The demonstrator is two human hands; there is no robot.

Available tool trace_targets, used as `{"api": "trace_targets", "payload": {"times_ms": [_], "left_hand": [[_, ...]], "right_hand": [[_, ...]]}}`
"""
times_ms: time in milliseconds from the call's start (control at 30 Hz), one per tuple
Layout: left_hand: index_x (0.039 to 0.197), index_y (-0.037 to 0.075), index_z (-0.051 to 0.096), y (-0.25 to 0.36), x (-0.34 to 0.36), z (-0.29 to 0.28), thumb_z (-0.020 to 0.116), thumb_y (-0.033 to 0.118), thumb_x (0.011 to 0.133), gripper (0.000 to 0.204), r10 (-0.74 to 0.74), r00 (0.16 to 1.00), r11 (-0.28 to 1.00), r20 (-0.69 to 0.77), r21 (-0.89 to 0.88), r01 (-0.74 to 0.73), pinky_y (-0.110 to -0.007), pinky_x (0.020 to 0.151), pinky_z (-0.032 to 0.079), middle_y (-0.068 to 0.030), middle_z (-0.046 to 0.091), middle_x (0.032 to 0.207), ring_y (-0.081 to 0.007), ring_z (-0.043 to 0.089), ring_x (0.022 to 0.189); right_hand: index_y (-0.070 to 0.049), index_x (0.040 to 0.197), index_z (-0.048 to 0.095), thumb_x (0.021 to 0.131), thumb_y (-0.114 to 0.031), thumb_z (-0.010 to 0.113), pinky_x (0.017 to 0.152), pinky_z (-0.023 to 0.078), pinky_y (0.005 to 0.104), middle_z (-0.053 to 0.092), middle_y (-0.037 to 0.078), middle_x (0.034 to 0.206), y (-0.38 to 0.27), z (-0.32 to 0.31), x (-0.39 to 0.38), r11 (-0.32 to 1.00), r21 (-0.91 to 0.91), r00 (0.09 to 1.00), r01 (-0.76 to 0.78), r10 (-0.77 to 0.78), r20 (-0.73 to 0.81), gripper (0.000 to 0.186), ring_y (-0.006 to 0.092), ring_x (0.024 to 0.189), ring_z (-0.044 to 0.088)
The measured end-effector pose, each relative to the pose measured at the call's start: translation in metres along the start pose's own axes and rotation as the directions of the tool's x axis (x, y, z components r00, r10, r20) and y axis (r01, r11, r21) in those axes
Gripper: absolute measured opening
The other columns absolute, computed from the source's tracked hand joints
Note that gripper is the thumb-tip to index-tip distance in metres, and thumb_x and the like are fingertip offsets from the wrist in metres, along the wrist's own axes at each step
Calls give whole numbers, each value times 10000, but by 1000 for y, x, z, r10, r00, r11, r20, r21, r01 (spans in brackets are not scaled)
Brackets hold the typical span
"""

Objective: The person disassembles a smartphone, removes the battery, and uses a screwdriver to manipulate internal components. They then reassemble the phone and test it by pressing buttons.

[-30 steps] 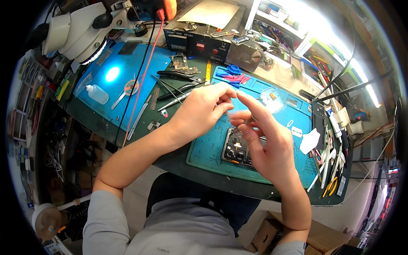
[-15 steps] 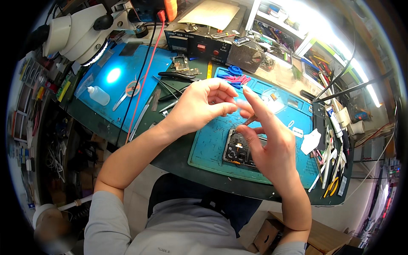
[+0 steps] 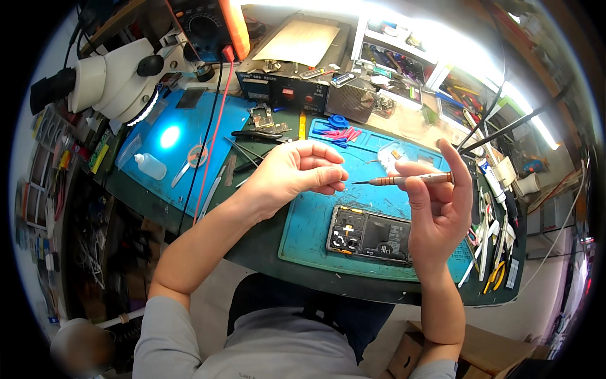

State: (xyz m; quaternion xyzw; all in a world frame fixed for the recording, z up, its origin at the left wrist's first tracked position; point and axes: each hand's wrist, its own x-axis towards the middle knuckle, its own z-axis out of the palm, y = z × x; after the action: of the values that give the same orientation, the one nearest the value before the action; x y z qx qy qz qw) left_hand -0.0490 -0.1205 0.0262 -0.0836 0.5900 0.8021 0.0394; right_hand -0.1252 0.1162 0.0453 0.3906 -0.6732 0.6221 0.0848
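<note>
My left hand is raised over the blue silicone mat, fingers curled toward the thumb; whatever they may pinch is too small to make out. My right hand holds a slim silver-and-copper precision screwdriver level, its dark tip pointing left, just short of my left fingertips. Below the hands an opened phone lies on the mat, camera module and black battery exposed, its right end partly behind my right hand.
A microscope and dropper bottle are at left. A multimeter and black powered box stand behind. Cables cross the left mat. Pliers and slim tools crowd the right edge; blue and pink pieces lie behind the hands.
The screwdriver, earlier mostly hidden in my right hand, now lies level and in full view, pointing left. My right hand has moved rightward; my left hand sits slightly lower. The view has shifted.
</note>
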Motion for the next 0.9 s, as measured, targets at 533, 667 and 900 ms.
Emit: {"api": "trace_targets", "payload": {"times_ms": [533,667,900], "left_hand": [[1203,32,662,-3,-1,0,788,130,973,280,-41,996,989,83,-136,52,-283,845,582,-67,747,1048,-146,720,949],[1233,19,663,-8,-1,-5,791,158,976,319,-39,992,989,118,-137,55,-306,898,595,-79,752,1082,-155,727,989],[1220,15,662,-5,-5,-6,776,137,983,290,-54,994,991,99,-113,65,-312,891,586,-79,737,1091,-162,718,994]], "right_hand": [[49,1467,467,992,16,701,852,620,305,778,197,1055,9,6,-2,991,96,992,92,-83,-90,531,231,967,785],[54,1467,475,987,26,701,844,624,301,778,200,1048,8,8,-3,991,117,994,68,-58,-88,531,232,966,787],[45,1479,480,984,30,700,846,624,306,782,187,1052,6,10,-3,994,83,996,70,-65,-62,542,225,980,785]]}}
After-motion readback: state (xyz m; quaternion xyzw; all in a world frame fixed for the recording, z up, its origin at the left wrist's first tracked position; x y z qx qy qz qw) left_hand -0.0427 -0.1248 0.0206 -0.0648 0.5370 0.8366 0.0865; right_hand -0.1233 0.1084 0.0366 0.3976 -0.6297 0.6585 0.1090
